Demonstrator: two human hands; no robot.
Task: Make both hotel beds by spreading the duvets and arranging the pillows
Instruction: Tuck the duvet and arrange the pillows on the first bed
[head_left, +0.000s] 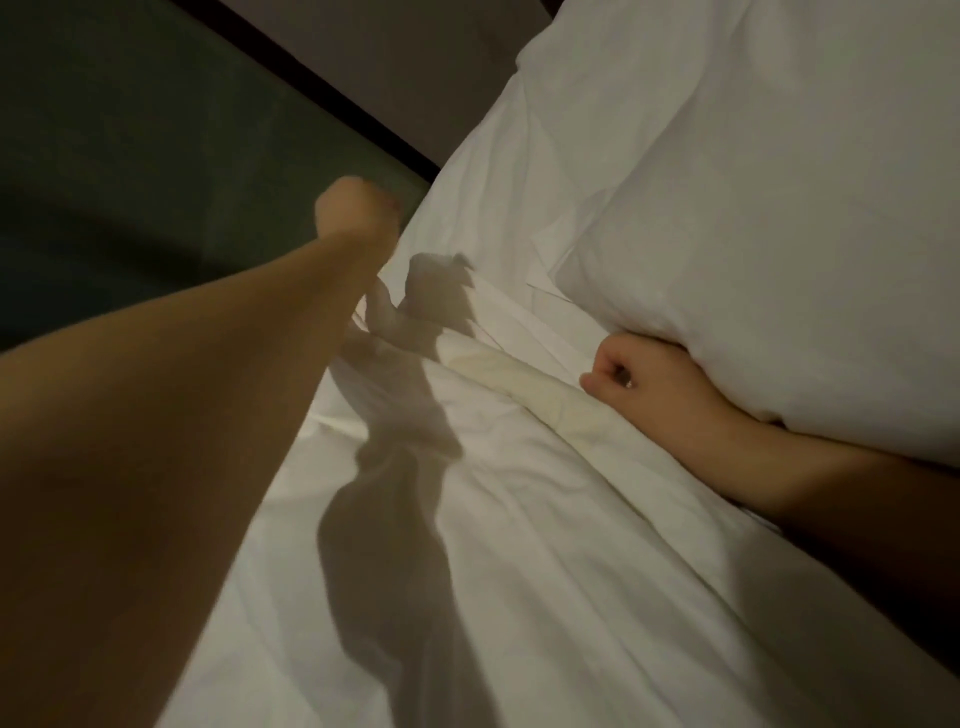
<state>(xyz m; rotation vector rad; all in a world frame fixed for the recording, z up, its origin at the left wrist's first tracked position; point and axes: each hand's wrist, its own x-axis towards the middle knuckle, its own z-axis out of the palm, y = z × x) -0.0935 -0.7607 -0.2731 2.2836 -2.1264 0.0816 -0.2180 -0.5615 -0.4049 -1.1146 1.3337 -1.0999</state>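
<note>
Just under the pillow (753, 208) edge, the right hand (631, 376) is lying knuckles-up, its fingers curling tight round the folded hem of the white duvet (519, 519). The left hand (353, 213) is reaching forward on a straight forearm, fisted. A twist of duvet is rising just below its fingers, but blur is hiding any grip.

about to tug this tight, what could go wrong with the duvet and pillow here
The plump white pillow lies on the right forearm, beside the right hand gripping the rolled edge of the crumpled white duvet; a tug may drag the pillow askew. The left hand seems to hold only a thin twist of fabric, which could slip free and leave that corner bunched.
</note>
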